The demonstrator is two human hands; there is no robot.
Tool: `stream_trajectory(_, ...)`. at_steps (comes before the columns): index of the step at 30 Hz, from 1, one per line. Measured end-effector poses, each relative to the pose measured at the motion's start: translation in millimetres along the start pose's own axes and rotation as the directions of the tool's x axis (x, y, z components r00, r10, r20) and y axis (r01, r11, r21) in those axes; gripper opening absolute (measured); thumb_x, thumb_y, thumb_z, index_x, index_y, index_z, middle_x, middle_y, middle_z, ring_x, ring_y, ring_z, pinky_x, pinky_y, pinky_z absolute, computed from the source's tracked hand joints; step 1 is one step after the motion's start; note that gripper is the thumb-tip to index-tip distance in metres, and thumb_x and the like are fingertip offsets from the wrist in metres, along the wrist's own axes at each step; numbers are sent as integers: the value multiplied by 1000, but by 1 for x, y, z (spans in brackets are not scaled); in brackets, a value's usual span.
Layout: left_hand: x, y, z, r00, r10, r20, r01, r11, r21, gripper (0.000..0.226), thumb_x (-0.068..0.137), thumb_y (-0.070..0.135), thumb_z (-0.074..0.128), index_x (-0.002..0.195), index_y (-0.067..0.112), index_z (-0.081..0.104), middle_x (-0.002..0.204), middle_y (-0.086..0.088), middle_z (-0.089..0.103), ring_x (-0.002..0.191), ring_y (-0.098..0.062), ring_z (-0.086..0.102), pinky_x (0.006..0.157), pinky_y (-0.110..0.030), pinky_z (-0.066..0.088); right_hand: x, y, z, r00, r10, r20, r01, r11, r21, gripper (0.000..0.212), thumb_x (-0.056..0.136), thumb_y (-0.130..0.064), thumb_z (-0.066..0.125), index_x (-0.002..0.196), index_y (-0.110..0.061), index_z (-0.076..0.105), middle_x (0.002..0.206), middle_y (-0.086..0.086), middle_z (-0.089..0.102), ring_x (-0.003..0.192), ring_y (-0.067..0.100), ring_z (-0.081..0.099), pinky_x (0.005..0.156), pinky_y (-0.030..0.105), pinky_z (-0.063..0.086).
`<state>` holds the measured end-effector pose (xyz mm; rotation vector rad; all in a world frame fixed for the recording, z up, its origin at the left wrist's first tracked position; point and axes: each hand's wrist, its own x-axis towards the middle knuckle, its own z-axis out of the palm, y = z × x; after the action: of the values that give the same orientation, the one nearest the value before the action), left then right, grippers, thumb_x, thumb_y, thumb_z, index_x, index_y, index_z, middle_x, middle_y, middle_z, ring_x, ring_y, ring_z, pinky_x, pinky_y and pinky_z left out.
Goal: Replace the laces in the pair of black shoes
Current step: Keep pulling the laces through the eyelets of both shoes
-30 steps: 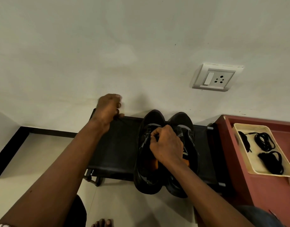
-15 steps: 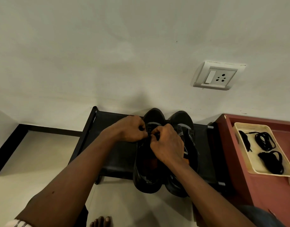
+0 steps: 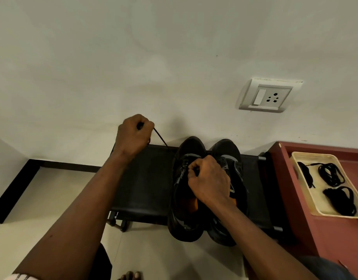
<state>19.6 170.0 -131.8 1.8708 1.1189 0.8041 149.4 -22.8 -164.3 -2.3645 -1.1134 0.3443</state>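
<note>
Two black shoes stand side by side on a black shoe rack against the wall, toes toward the wall. My left hand is raised up and to the left of the left shoe and grips a black lace, which runs taut down to that shoe. My right hand sits on the left shoe's eyelet area with its fingers curled and pinching there; what it pinches is hidden. The right shoe is partly covered by my right wrist.
A cream tray holding several coiled black laces rests on a red-brown cabinet at the right. A wall socket is above. My bare toes show on the pale floor below the rack.
My left hand went from the rack's edge to the left shoe, took the lace, and has now pulled it up and left, drawing it taut. My right hand stayed on the shoe.
</note>
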Motion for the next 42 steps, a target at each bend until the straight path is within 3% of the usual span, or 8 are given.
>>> stream_trajectory(6, -2, 17, 19, 940, -302, 156, 339, 805, -487, 16, 96, 14, 51, 83, 12, 59, 69, -3, 72, 43, -6, 48, 48, -28, 51, 1, 4, 3, 1000, -6, -10, 6, 1000, 25, 12, 96, -35, 71, 107, -30, 69, 116, -10, 55, 83, 3, 55, 70, 18, 39)
stream_trajectory(10, -9, 13, 29, 912, -101, 397, 121, 992, -25, 13, 93, 21, 65, 82, 18, 72, 63, 11, 67, 49, -4, 56, 43, -21, 41, 2, 6, 5, 1000, -10, -21, 10, 1000, 28, 21, 95, -35, 71, 115, -30, 65, 111, -12, 48, 85, 4, 53, 68, 18, 39)
stream_trajectory(15, -21, 10, 41, 693, -86, 716, -237, 911, 338, 9, 86, 26, 71, 79, 32, 72, 80, 9, 73, 75, -7, 68, 67, -26, 50, 3, 5, 3, 1000, 0, -18, 1, 999, 43, 32, 94, -34, 70, 123, -30, 59, 121, -6, 52, 100, 17, 63, 81, 34, 53)
stream_trajectory(27, -13, 9, 20, 730, -88, 678, -222, 907, 357, 17, 79, 36, 67, 69, 23, 70, 66, 1, 71, 60, -10, 62, 62, -34, 50, 3, 6, 4, 1000, 1, -1, -1, 999, 53, 38, 94, -32, 70, 129, -29, 58, 120, -6, 52, 102, 15, 61, 78, 27, 45)
stream_trajectory(31, -13, 7, 17, 774, -27, 633, -162, 957, 239, 12, 87, 22, 69, 77, 24, 76, 72, 9, 73, 65, -3, 66, 64, -24, 50, 3, 6, 2, 1000, -14, -3, 14, 999, 44, 37, 94, -32, 70, 130, -29, 58, 123, -6, 53, 105, 14, 62, 81, 28, 46)
stream_trajectory(34, -9, 10, 17, 871, -84, 485, 94, 996, 4, 29, 97, 13, 55, 86, 16, 81, 65, 9, 64, 49, -7, 51, 49, -18, 37, 4, 6, -1, 1000, -29, -1, 29, 998, 47, 38, 95, -35, 70, 131, -29, 59, 126, -7, 52, 106, 14, 62, 88, 32, 53)
stream_trajectory(37, -8, 16, 15, 875, -135, 464, 275, 928, -250, 44, 98, 5, 39, 92, 10, 82, 77, -7, 49, 48, -10, 26, 40, -20, 23, 6, 6, -3, 999, -38, -12, 39, 995, 91, 34, 96, -37, 69, 128, -28, 62, 124, -8, 53, 106, 11, 60, 86, 26, 49)
stream_trajectory(42, -11, 22, 28, 857, -155, 491, 425, 752, -504, 42, 103, 7, 36, 116, 4, 76, 88, -2, 53, 59, -9, 39, 45, -21, 25, 12, 4, -6, 997, -58, -40, 67, 962, 264, 21, 95, -32, 71, 115, -29, 68, 110, -12, 55, 101, 4, 60, 86, 25, 53)
